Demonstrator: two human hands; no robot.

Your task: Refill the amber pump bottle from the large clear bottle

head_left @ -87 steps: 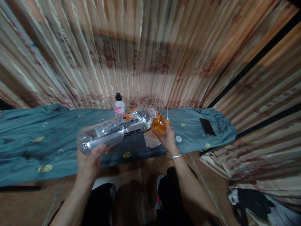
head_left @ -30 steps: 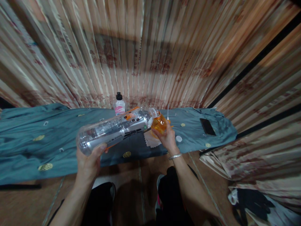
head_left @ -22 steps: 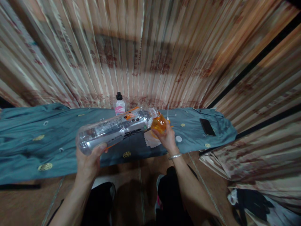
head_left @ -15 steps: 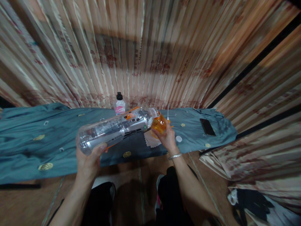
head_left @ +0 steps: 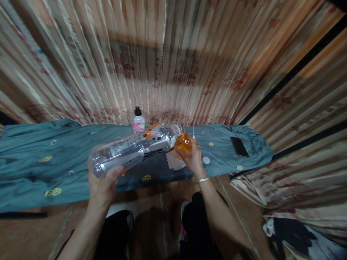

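Observation:
My left hand point(head_left: 104, 180) is wrapped round the base of a large clear plastic bottle point(head_left: 130, 150) with a silver and orange label. The bottle is tilted, its neck end pointing right and slightly higher than its base. Its mouth meets the mouth of a small amber container point(head_left: 184, 141), which my right hand point(head_left: 193, 157) grips from the right. Under the two mouths a pale scalloped cloth point(head_left: 175, 161) lies on the green-blue cover. A white round cap point(head_left: 206, 160) rests just right of my right hand.
Behind the large bottle stands a small clear bottle point(head_left: 138, 122) with a black cap. A dark phone point(head_left: 239, 146) lies on the cover point(head_left: 81, 144) at the right. An orange item with a white stem point(head_left: 193, 135) is behind my right hand. A pleated curtain point(head_left: 162, 65) hangs behind.

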